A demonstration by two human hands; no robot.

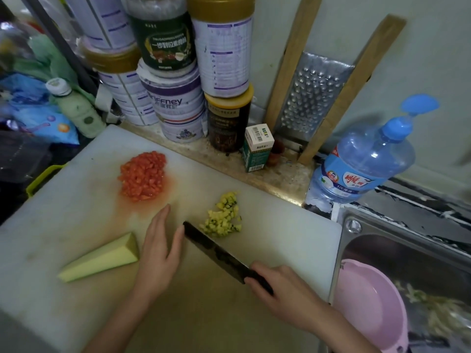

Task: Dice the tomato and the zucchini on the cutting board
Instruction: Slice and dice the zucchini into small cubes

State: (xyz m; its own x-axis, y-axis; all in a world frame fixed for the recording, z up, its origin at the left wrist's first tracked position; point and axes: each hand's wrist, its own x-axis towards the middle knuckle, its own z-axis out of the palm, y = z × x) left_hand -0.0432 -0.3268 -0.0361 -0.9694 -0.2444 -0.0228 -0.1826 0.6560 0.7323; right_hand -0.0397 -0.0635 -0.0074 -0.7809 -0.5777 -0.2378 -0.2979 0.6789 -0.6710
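Lying flat and straight-fingered, the left hand (pixel 160 253) is placed on the cutting board (pixel 63 212); the knife (pixel 214 250) is gripped by the right hand (pixel 285 289), diced zucchini (pixel 223 217) at its eleven o'clock.

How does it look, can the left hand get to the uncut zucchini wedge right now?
Probably yes. The left hand lies open on the cutting board, holding nothing, and the zucchini wedge sits right beside it, uncovered. The knife, in the right hand, is on the other side.
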